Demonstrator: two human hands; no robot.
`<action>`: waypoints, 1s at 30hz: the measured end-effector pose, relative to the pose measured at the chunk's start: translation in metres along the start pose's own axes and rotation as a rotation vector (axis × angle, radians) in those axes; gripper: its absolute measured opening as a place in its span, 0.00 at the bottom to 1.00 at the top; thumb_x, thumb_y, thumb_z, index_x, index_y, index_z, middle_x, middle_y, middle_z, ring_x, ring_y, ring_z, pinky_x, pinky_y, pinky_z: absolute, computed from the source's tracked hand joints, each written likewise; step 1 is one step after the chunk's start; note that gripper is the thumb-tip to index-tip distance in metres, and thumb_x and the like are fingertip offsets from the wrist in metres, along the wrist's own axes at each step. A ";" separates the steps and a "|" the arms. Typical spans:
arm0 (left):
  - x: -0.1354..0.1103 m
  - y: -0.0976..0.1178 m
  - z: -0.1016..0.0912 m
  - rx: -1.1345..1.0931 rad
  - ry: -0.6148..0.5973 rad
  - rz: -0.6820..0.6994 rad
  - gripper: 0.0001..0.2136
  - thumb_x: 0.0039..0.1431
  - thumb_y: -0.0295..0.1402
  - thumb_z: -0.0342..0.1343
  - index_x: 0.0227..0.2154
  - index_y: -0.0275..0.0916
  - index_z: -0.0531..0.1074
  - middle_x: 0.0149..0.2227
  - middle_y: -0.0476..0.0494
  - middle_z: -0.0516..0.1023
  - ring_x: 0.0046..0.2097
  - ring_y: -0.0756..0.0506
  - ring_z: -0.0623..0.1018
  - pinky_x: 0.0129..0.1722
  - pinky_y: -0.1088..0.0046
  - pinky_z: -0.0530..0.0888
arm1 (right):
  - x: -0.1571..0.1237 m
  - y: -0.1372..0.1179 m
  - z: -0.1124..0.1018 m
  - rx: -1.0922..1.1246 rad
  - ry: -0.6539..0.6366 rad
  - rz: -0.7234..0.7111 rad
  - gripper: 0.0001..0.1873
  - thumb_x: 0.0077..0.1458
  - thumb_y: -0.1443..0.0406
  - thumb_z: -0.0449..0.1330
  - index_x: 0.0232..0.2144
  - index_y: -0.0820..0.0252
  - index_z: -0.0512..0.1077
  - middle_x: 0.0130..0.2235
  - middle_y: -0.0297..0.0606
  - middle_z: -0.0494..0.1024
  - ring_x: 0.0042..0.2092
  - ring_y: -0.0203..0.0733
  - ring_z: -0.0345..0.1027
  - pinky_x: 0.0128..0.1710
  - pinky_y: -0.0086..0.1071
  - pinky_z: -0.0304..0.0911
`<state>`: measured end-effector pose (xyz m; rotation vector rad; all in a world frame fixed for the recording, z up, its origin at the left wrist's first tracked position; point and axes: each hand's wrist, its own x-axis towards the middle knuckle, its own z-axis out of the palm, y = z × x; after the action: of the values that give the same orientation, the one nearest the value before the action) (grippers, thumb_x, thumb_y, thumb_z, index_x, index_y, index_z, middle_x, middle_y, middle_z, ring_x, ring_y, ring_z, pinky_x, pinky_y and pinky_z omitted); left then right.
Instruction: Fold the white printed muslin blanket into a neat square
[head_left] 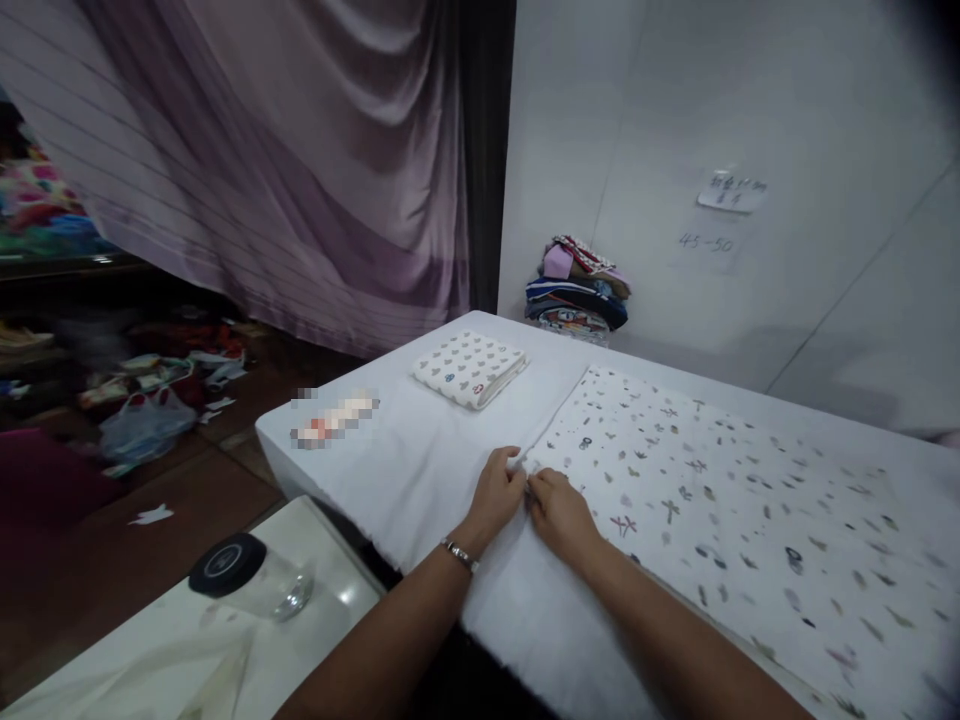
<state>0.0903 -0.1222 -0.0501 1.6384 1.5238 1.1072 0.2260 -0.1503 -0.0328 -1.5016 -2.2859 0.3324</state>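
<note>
A white cloth printed with small leaf and insect-like figures [675,490] lies spread over the white-covered table. At its near left corner my left hand [498,495] is closed, thumb and fingers pinching the edge. Right beside it, my right hand [561,512] also has its fingers closed on that edge, knuckles up; the fingertips are partly hidden. A bracelet [459,553] circles my left wrist. Farther back on the table, apart from both hands, sits a folded white cloth with a grey cloud-like print [471,368].
A blurred-out item [337,418] lies at the table's left end. On a lower side table [300,545] a clear jar with a black lid [251,575] lies on its side. Folded fabrics [577,285] are stacked by the wall. A purple curtain [375,180] hangs behind; bags [146,425] litter the floor.
</note>
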 end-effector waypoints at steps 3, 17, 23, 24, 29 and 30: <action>0.000 0.002 -0.001 -0.012 0.005 -0.008 0.16 0.54 0.29 0.54 0.47 0.38 0.67 0.40 0.45 0.73 0.36 0.49 0.73 0.39 0.72 0.71 | -0.001 -0.003 0.001 -0.036 0.002 -0.009 0.14 0.55 0.72 0.50 0.42 0.60 0.71 0.41 0.43 0.71 0.44 0.43 0.63 0.43 0.33 0.60; -0.001 0.000 0.004 0.186 0.061 0.149 0.19 0.52 0.21 0.46 0.48 0.36 0.65 0.49 0.40 0.66 0.43 0.47 0.73 0.44 0.68 0.71 | -0.084 0.080 -0.059 0.090 0.068 0.176 0.21 0.59 0.59 0.48 0.49 0.57 0.72 0.55 0.43 0.69 0.54 0.50 0.63 0.54 0.43 0.60; 0.004 0.007 0.005 0.306 0.060 0.121 0.19 0.52 0.22 0.47 0.48 0.35 0.65 0.49 0.38 0.68 0.49 0.43 0.72 0.50 0.66 0.69 | -0.127 0.112 -0.064 0.109 0.018 0.313 0.30 0.59 0.49 0.48 0.57 0.56 0.66 0.63 0.42 0.59 0.63 0.52 0.50 0.61 0.46 0.52; 0.006 0.008 0.005 0.311 0.042 0.091 0.19 0.52 0.22 0.48 0.49 0.34 0.65 0.49 0.37 0.69 0.49 0.43 0.72 0.50 0.66 0.69 | -0.129 0.113 -0.068 0.144 0.028 0.340 0.31 0.59 0.48 0.46 0.58 0.56 0.64 0.64 0.40 0.56 0.64 0.50 0.48 0.61 0.44 0.53; 0.022 0.013 -0.003 0.259 -0.127 -0.126 0.22 0.51 0.25 0.51 0.51 0.35 0.64 0.41 0.41 0.75 0.40 0.45 0.75 0.41 0.70 0.71 | -0.135 0.132 -0.088 -0.043 0.123 0.441 0.30 0.61 0.52 0.44 0.61 0.59 0.59 0.67 0.39 0.48 0.67 0.46 0.37 0.64 0.43 0.43; 0.026 0.014 -0.005 0.240 -0.151 -0.169 0.23 0.50 0.25 0.52 0.52 0.34 0.64 0.41 0.41 0.75 0.37 0.46 0.75 0.38 0.72 0.71 | -0.137 0.139 -0.088 -0.109 0.089 0.471 0.30 0.61 0.54 0.45 0.61 0.61 0.59 0.66 0.41 0.48 0.67 0.47 0.37 0.64 0.45 0.41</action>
<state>0.0915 -0.0988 -0.0316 1.6708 1.7107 0.7169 0.4279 -0.2218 -0.0342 -2.0632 -1.8884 0.2620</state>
